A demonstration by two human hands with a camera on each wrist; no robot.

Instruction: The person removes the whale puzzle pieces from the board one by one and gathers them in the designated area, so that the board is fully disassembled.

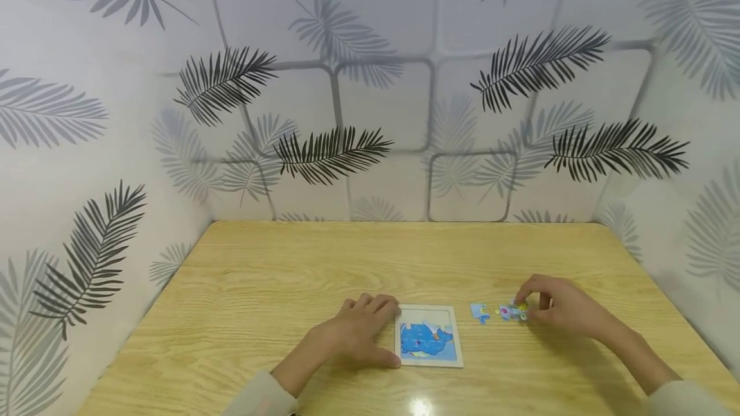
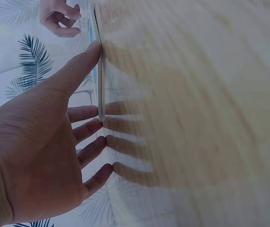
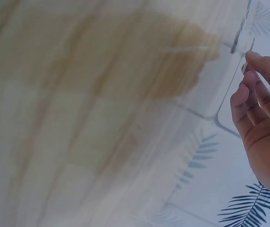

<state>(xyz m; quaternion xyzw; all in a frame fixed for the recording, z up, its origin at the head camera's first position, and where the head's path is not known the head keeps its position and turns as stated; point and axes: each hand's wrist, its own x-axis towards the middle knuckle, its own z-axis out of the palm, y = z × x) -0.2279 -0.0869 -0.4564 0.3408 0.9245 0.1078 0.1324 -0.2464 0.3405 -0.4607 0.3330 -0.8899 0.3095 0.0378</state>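
A square puzzle board (image 1: pixel 457 355) with a pale frame lies on the table, a blue whale picture (image 1: pixel 424 339) partly assembled inside it. My left hand (image 1: pixel 361 332) rests at the board's left side, fingers spread. In the left wrist view its thumb (image 2: pixel 80 68) touches the board's edge and its fingertips reach the tabletop. To the right of the board, my right hand (image 1: pixel 569 307) pinches a puzzle piece (image 3: pixel 252 45) between thumb and forefinger, tilted on its edge. Beside that hand lie a pink-and-blue piece (image 1: pixel 507 312) and, farther left, a light blue piece (image 1: pixel 478 312).
The wood-grain table (image 1: pixel 277 268) runs back to a wall (image 1: pixel 381 108) with a leaf pattern. Light glares off the tabletop near its front edge. Sleeve cuffs (image 1: pixel 263 397) show at the bottom of the head view.
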